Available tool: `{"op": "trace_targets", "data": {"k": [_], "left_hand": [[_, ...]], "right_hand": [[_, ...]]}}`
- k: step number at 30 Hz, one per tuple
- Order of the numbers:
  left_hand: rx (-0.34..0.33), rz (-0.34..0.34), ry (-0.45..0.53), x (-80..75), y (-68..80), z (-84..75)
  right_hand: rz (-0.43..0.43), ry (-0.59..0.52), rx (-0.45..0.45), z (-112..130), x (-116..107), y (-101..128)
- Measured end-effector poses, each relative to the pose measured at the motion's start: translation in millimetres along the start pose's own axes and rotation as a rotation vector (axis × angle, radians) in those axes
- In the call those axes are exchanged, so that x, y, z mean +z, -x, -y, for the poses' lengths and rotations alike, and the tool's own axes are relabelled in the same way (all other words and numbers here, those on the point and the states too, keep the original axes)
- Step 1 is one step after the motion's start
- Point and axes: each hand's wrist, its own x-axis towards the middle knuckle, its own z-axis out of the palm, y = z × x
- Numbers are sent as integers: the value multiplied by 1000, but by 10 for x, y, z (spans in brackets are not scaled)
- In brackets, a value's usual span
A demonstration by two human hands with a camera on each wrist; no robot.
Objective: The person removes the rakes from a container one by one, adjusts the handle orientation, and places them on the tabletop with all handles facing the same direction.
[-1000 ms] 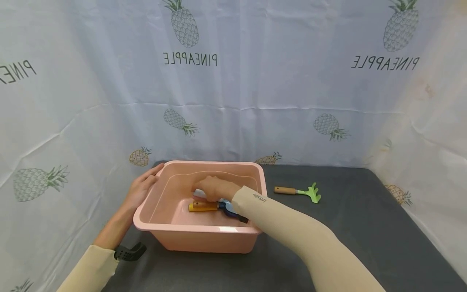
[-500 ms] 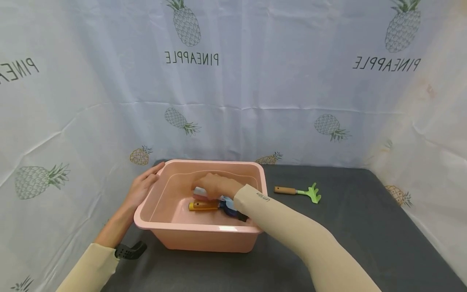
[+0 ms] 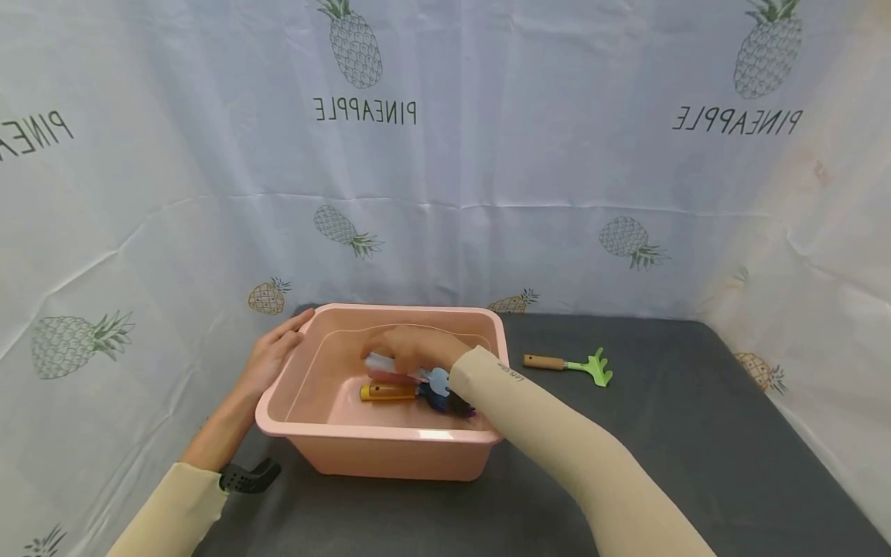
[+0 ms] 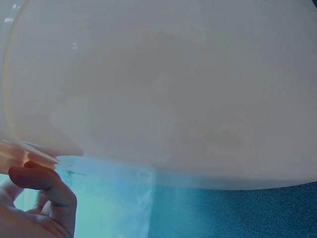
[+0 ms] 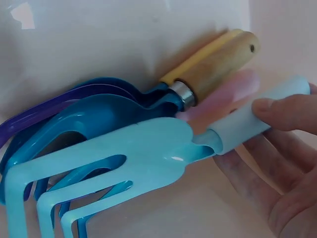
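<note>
Pink plastic fills most of what we see: a rectangular pink tub (image 3: 390,445) standing on the dark grey tabletop (image 3: 661,433). Our right hand (image 3: 411,348) reaches down inside it, thumb and fingers closed around the pale blue handle of a light blue hand fork (image 5: 124,163). In the right wrist view the thumb lies on top of that handle and the other fingers (image 5: 257,173) curl beneath it, with the fork's tines pointing away from the palm. Just under the fork, on the tub's floor, lie more small garden tools heaped together: a darker blue tool with a yellow wooden handle (image 5: 218,62) and a metal collar, a pink handle (image 5: 223,96) touching the blue one, and a purple blade edge (image 5: 44,116) at the bottom of the pile.

Our left hand (image 3: 267,360) rests against the tub's outer left wall near the rim, fingers fairly straight along the plastic; the left wrist view shows only the thumb (image 4: 44,183) next to the rim, so we cannot tell more about its hold.

Well apart from the tub, to its right on the tabletop, lies a green hand rake (image 3: 571,366) with a wooden handle. A pineapple-printed cloth (image 3: 487,170) hangs behind.
</note>
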Motion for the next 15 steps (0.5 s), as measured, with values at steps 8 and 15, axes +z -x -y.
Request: {"op": "trace_targets", "data": {"k": [8,15], "left_hand": [[-37,-1,-8,-3,2,-14],[-41,10,4,-5,-4,-7]], "right_hand": [[15,-112,4,-6,-60,32],[31,-125,-4,12,-83,61]]}}
